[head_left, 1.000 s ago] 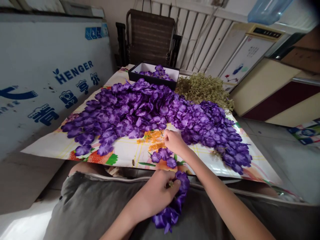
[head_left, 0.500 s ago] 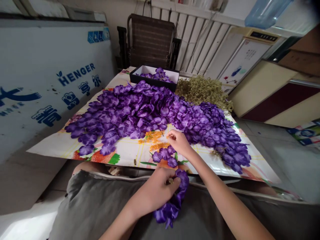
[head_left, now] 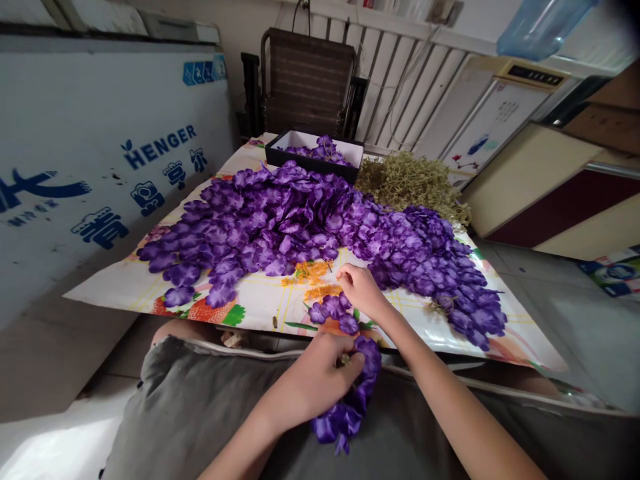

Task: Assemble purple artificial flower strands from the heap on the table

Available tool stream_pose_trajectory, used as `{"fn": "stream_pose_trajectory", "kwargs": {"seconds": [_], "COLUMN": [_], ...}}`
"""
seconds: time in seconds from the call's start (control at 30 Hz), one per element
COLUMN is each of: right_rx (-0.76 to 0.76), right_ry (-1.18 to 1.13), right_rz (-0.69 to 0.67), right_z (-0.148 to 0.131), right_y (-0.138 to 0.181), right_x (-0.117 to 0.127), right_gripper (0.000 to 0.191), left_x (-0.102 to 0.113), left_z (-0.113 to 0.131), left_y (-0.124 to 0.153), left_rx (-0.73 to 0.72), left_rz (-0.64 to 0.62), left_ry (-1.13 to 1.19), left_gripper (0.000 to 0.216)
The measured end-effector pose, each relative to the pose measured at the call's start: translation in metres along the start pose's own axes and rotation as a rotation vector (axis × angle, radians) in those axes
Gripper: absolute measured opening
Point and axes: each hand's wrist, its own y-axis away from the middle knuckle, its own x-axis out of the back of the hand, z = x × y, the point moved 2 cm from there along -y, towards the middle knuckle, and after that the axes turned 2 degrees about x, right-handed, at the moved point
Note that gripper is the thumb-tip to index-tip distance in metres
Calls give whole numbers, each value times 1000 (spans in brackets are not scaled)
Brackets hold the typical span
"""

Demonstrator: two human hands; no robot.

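Note:
Over my lap, my left hand (head_left: 327, 370) is closed around the stems of a bunch of purple artificial flowers (head_left: 367, 380). The blossoms hang out to the right of the hand and below it. My right hand (head_left: 361, 287) is above the table with its fingers pinched together beside the small orange flower pieces (head_left: 315, 273). Whatever lies between those fingertips is too small to make out. A few loose purple blossoms (head_left: 334, 308) lie between my two hands at the table's near edge. Behind them spreads a large heap of purple blossoms (head_left: 300, 213).
The table (head_left: 120, 287) has a fruit-patterned cover. At its back stands a black box (head_left: 313, 165) with purple blossoms inside, beside a pile of dry greenish stems (head_left: 413, 177). Beyond is a folding chair (head_left: 310, 77). A white freezer (head_left: 100, 100) flanks the left; a grey cushion (head_left: 200, 407) covers my lap.
The whole view has shifted slightly to the right. My right hand has drawn a little away from the orange pieces, its fingers more curled. My left hand keeps its hold on the flowers.

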Motion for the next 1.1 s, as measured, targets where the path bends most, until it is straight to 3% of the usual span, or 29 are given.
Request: {"fn": "stream_pose_trajectory", "kwargs": {"seconds": [0.23, 0.4, 0.53, 0.7, 0.9, 1.1], "right_rx": [-2, -35, -75, -58, 30, 147], "right_ry": [-191, -472, -649, -918, -733, -524], "right_rz": [77, 50, 27, 58, 210, 131], "right_z": [-7, -24, -30, -31, -35, -41], "right_y": [5, 47, 87, 108, 120, 131], "right_x": [13, 36, 46, 48, 61, 61], "right_gripper": [17, 5, 15, 10, 4, 7], "left_x": [3, 8, 8, 8, 3, -4], "left_z": [0, 1, 2, 4, 8, 14], "left_y": [-1, 0, 1, 1, -1, 2], "left_rx": [11, 28, 19, 10, 2, -49], "left_rz": [26, 117, 160, 260, 304, 227], "left_ry": [4, 28, 99, 83, -41, -89], "left_gripper": [29, 30, 31, 35, 33, 30]}}
